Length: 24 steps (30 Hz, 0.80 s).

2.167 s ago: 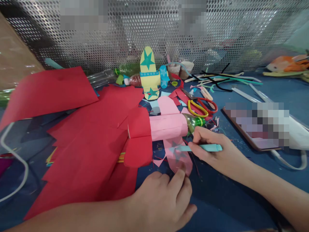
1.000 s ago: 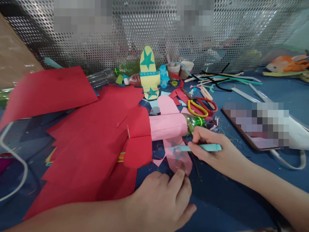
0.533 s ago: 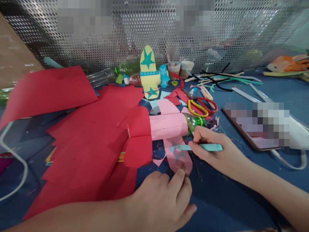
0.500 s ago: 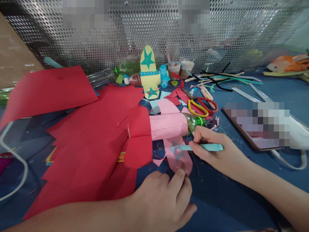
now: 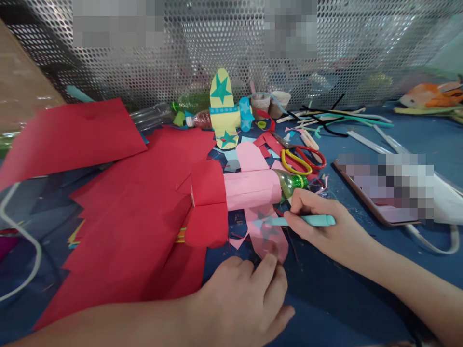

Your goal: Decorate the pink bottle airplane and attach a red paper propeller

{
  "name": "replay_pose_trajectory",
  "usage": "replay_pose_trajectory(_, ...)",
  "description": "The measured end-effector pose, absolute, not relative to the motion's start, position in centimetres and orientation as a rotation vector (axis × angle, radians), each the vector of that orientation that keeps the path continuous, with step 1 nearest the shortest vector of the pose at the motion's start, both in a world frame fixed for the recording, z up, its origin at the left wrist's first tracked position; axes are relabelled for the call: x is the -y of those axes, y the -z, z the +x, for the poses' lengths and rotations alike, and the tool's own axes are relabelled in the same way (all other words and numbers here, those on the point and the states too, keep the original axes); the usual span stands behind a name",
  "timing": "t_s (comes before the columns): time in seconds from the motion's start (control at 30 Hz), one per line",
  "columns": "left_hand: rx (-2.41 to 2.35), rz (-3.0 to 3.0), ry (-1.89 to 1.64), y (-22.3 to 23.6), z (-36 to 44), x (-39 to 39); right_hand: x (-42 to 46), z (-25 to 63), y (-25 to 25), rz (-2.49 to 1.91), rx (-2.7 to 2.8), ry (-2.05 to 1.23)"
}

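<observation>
A plastic bottle (image 5: 292, 183) wrapped in pink paper (image 5: 252, 189) with red paper wings (image 5: 208, 202) lies in the middle of the blue table. A pink paper wing (image 5: 266, 233) with drawn stars sticks out below it. My right hand (image 5: 325, 230) is closed round a teal pen (image 5: 304, 220) whose tip rests on that pink wing. My left hand (image 5: 241, 301) lies just below, its fingers curled and a fingertip pressing the wing's lower end.
Large red paper sheets (image 5: 123, 212) cover the left half. Behind stand a yellow paper plane with teal stars (image 5: 223, 110), scissors with red and yellow handles (image 5: 300, 156), pipe cleaners (image 5: 333, 120), small cups (image 5: 269, 103), a phone (image 5: 379, 190) and a perforated metal screen (image 5: 231, 43).
Almost nothing has changed: both hands stay in place, with the pen tip on the pink wing shifting only very slightly.
</observation>
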<state>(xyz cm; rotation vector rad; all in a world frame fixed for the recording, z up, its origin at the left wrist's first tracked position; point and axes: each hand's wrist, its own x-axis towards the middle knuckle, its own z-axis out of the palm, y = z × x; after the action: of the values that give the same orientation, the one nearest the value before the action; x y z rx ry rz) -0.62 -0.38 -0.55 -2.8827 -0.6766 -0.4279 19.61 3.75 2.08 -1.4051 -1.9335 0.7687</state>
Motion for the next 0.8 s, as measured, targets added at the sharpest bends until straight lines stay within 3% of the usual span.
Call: replay_pose_trajectory(0.8, 0.676, -2.882, 0.424, 0.49, -0.38, 0.24, -3.79, 19.54, -2.38, -1.413, 1.92, -0.733)
